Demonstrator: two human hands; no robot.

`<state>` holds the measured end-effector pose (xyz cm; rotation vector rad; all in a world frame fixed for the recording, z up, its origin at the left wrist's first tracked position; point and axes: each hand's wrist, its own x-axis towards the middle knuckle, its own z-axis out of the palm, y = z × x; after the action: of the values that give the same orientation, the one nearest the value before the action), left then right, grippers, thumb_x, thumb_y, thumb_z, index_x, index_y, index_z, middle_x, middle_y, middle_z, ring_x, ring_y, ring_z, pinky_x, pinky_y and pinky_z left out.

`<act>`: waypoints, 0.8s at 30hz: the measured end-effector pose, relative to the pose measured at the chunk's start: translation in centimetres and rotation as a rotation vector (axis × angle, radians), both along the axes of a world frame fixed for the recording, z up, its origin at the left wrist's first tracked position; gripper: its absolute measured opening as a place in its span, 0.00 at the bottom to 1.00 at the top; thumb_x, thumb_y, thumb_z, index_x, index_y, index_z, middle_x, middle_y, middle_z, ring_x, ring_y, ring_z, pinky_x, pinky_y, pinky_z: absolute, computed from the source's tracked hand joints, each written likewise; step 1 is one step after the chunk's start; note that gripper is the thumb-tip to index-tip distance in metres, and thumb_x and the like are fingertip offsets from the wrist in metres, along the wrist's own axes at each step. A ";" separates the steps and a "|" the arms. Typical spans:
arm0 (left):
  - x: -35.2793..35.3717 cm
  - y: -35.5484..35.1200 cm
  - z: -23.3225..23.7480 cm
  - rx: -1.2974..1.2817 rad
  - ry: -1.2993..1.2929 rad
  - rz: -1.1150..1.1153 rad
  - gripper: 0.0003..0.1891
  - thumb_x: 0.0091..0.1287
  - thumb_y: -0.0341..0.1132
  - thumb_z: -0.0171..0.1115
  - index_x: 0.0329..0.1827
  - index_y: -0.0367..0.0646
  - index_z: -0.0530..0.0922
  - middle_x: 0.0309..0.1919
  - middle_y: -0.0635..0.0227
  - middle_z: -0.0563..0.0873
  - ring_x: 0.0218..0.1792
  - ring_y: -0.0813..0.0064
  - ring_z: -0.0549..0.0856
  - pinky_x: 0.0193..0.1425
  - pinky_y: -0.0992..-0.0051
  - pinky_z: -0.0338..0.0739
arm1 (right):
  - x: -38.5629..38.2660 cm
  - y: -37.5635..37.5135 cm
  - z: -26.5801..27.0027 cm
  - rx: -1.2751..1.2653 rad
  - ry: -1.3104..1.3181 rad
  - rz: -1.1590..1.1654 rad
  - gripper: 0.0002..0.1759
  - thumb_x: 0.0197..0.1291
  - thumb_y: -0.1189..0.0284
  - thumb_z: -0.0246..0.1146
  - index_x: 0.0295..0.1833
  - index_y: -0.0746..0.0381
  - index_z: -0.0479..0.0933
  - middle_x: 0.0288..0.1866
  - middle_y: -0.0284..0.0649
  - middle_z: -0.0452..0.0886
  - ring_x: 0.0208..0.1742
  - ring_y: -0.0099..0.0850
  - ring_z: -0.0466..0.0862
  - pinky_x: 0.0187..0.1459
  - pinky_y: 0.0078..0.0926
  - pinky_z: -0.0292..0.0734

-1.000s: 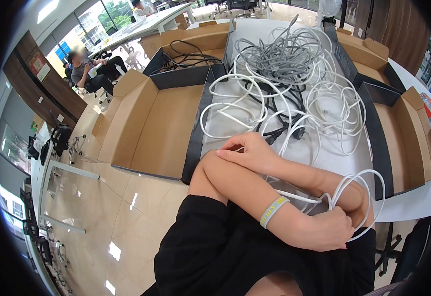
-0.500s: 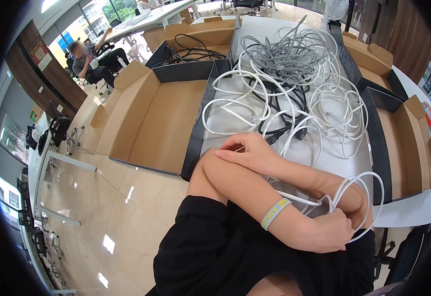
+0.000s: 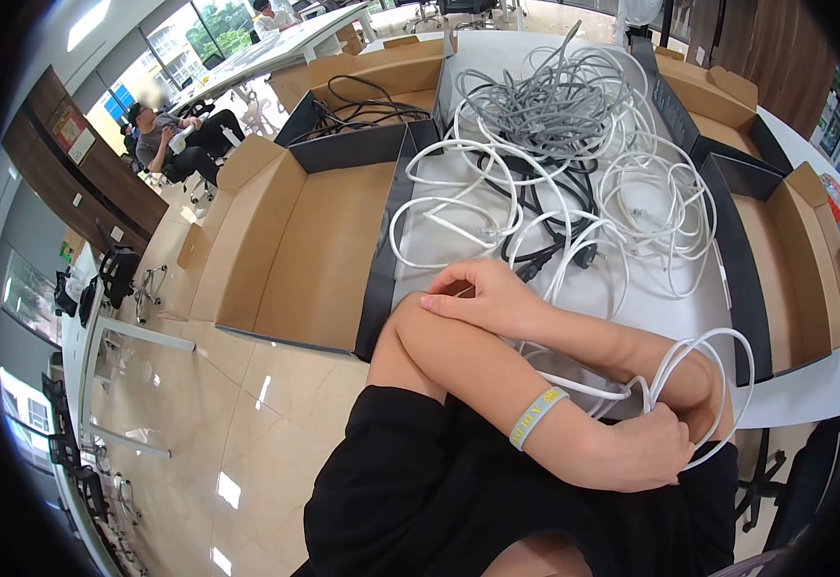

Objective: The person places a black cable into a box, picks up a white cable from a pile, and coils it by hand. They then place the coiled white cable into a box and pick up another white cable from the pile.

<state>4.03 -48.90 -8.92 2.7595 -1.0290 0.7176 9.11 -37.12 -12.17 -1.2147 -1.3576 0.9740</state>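
My arms are crossed low in front of me. At the lower right my left hand (image 3: 646,450) is closed around a looped white cable (image 3: 735,370), with a pale wristband (image 3: 535,415) on that arm. My right hand (image 3: 485,300) rests against my left elbow, its thumb and bent forefinger apart and no object visible between them. Beyond the hands lie loose white cables (image 3: 670,159), a tangled grey cable bundle (image 3: 545,106) and black cables with a plug (image 3: 585,256). The cable strands behind my forearms are partly hidden.
An open cardboard box (image 3: 329,245) stands left of the cables, and another box (image 3: 367,111) with black cables is behind it. Two more open boxes (image 3: 771,269) (image 3: 718,111) line the right side of the white table (image 3: 795,409). A seated person (image 3: 165,139) is at upper left.
The camera view has shifted slightly. Both hands keep their places and the white cable stays in my left hand. The seated person's raised arm has come down.
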 end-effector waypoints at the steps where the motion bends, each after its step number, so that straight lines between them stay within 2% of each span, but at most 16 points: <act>1: -0.1 0.0 0.1 0.007 -0.014 0.010 0.21 0.63 0.49 0.50 0.22 0.39 0.68 0.14 0.70 0.67 0.14 0.77 0.66 0.18 0.77 0.56 | -0.1 -0.3 0.6 -0.013 -0.080 -0.043 0.20 0.50 0.59 0.65 0.34 0.68 0.78 0.26 0.39 0.80 0.29 0.25 0.79 0.34 0.22 0.75; 2: -0.1 0.0 0.1 0.008 -0.018 0.014 0.21 0.63 0.49 0.50 0.22 0.39 0.68 0.14 0.70 0.67 0.14 0.77 0.66 0.18 0.77 0.56 | -0.1 -0.5 1.2 -0.023 -0.164 -0.086 0.21 0.49 0.57 0.64 0.30 0.68 0.78 0.25 0.42 0.80 0.29 0.27 0.80 0.35 0.23 0.76; 6: 0.3 0.0 -0.1 -0.002 -0.031 0.019 0.22 0.63 0.49 0.50 0.22 0.38 0.68 0.14 0.70 0.67 0.14 0.77 0.66 0.18 0.77 0.56 | 0.0 -0.7 2.1 -0.130 -0.261 -0.104 0.21 0.49 0.57 0.65 0.26 0.68 0.77 0.23 0.41 0.79 0.27 0.26 0.79 0.33 0.23 0.75; 9: 0.7 0.0 -0.2 -0.024 -0.016 0.013 0.22 0.63 0.49 0.50 0.22 0.38 0.68 0.14 0.70 0.67 0.14 0.77 0.66 0.18 0.77 0.57 | -0.1 -0.2 0.6 -0.158 -0.204 -0.060 0.21 0.48 0.57 0.65 0.25 0.68 0.77 0.23 0.40 0.79 0.27 0.25 0.78 0.31 0.22 0.74; 11: 0.7 0.0 -0.1 -0.034 0.022 0.003 0.22 0.63 0.49 0.50 0.22 0.38 0.69 0.14 0.70 0.68 0.14 0.77 0.67 0.18 0.77 0.57 | -0.9 0.2 -0.5 0.042 0.124 -0.108 0.21 0.48 0.56 0.65 0.26 0.67 0.77 0.22 0.40 0.78 0.27 0.24 0.78 0.30 0.21 0.73; 15: 0.5 -0.3 -0.2 -0.012 0.048 0.002 0.22 0.62 0.50 0.51 0.22 0.38 0.69 0.14 0.70 0.68 0.14 0.77 0.67 0.18 0.77 0.58 | -0.6 -0.3 -0.2 -0.049 0.146 -0.031 0.22 0.48 0.56 0.66 0.27 0.67 0.78 0.22 0.40 0.79 0.26 0.24 0.78 0.31 0.22 0.74; 17: 0.4 -0.3 -0.2 -0.023 0.054 0.000 0.22 0.62 0.50 0.51 0.22 0.38 0.69 0.14 0.70 0.68 0.14 0.77 0.67 0.18 0.77 0.58 | -0.5 -0.7 0.6 -0.050 -0.022 -0.084 0.21 0.48 0.56 0.66 0.26 0.68 0.78 0.22 0.40 0.79 0.25 0.24 0.78 0.30 0.22 0.74; 21: 0.4 0.0 0.1 -0.012 0.002 -0.004 0.21 0.62 0.50 0.51 0.22 0.39 0.69 0.14 0.70 0.68 0.14 0.77 0.67 0.18 0.77 0.57 | -0.1 -0.9 1.5 -0.026 -0.143 -0.157 0.21 0.47 0.57 0.66 0.25 0.68 0.78 0.20 0.40 0.78 0.23 0.25 0.78 0.29 0.22 0.73; 24: 0.5 0.1 -0.1 -0.011 -0.015 -0.018 0.21 0.62 0.50 0.51 0.22 0.39 0.69 0.14 0.70 0.67 0.14 0.77 0.66 0.18 0.77 0.57 | 0.1 -0.6 1.1 -0.104 -0.255 -0.158 0.21 0.47 0.56 0.66 0.29 0.67 0.78 0.22 0.39 0.78 0.25 0.24 0.77 0.30 0.21 0.73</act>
<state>4.50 -48.77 -9.04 2.7361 -1.0474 0.7398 9.17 -37.68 -11.08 -1.5422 -1.3950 0.8058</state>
